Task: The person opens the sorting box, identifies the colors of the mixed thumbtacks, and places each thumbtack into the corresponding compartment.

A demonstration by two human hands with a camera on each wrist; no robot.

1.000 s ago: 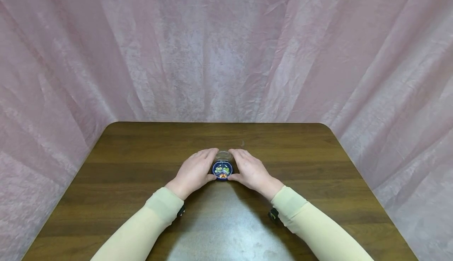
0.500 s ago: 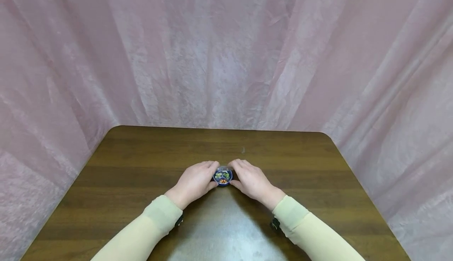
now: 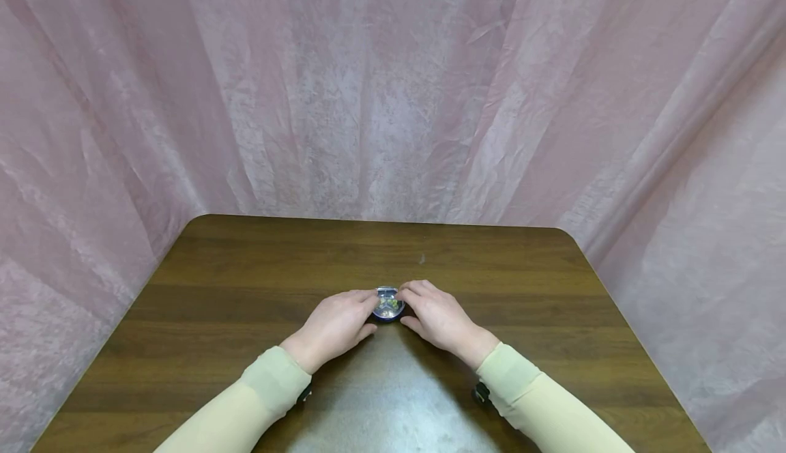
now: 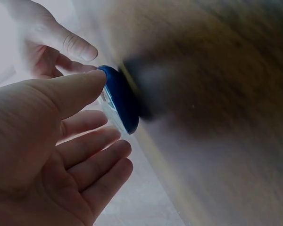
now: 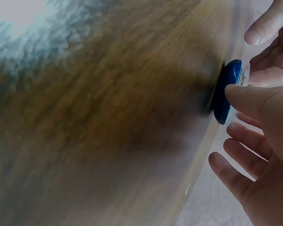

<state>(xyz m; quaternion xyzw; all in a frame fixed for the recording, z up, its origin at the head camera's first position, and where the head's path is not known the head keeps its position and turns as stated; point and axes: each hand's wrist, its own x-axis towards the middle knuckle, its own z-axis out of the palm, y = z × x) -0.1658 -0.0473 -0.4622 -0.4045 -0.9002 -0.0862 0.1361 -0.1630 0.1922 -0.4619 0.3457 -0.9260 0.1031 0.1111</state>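
Observation:
A small round pill case (image 3: 388, 306) lies on the table with its clear lid down. Through the lid, divided compartments with small greenish and pale pills show. The blue base (image 4: 120, 101) is seen from the side in both wrist views. To its left is my left hand (image 3: 334, 325), fingertips at the case's edge and thumb just in front. My right hand (image 3: 443, 318) mirrors it on the other side, index fingertip at the lid's right edge. Fingers of both hands are loosely extended, not curled round the case. Whether the thumbs touch it I cannot tell.
The brown wooden table (image 3: 258, 269) has rounded far corners. Pink curtains (image 3: 393, 98) hang behind it and at both sides. A bright light reflection lies on the near part of the tabletop.
The clear lid, raised behind the case a second ago, has swung down over the base. Both hands have loosened, the left one drawing slightly away. The head view has tilted a little.

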